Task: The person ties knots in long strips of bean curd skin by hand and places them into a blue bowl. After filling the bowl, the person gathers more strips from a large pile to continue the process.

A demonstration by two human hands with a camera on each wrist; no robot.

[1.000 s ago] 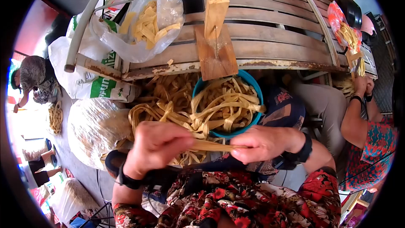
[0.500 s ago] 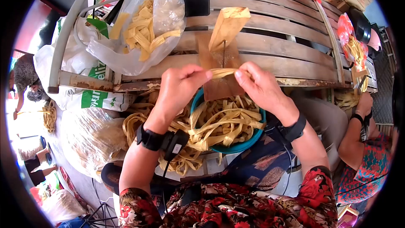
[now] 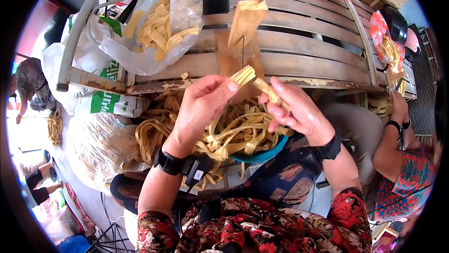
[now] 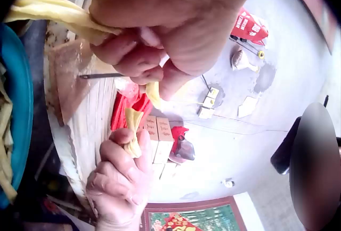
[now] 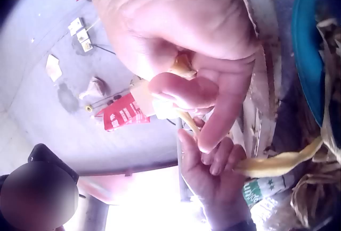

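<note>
My left hand (image 3: 201, 103) pinches a flat yellow strip (image 3: 243, 76) between thumb and fingers, its frayed end sticking up. In the left wrist view, the strip's long part (image 4: 53, 13) trails out the other side. My right hand (image 3: 301, 115) holds a short piece of yellow strip (image 3: 264, 86) against its curled fingers. The two ends face each other, a small gap apart. Below the hands, a teal basin (image 3: 262, 157) is heaped with yellow strips (image 3: 243, 133). Just beyond, a thin metal spike (image 3: 243, 49) stands on a wooden board (image 3: 224, 56) beside an upright wood block (image 3: 248, 21).
A slatted bench (image 3: 304, 42) with a rusty front edge carries the board. On its left lies a plastic bag (image 3: 180, 9) of cut yellow pieces (image 3: 159, 28). A wrapped bundle (image 3: 103, 147) stands at lower left. Another person (image 3: 404, 168) sits at the right.
The hands rose from over the basin to the board at the bench edge, the strip stretched between them. Now the strip is in two parts, one in each hand, and the hands are slightly lower.
</note>
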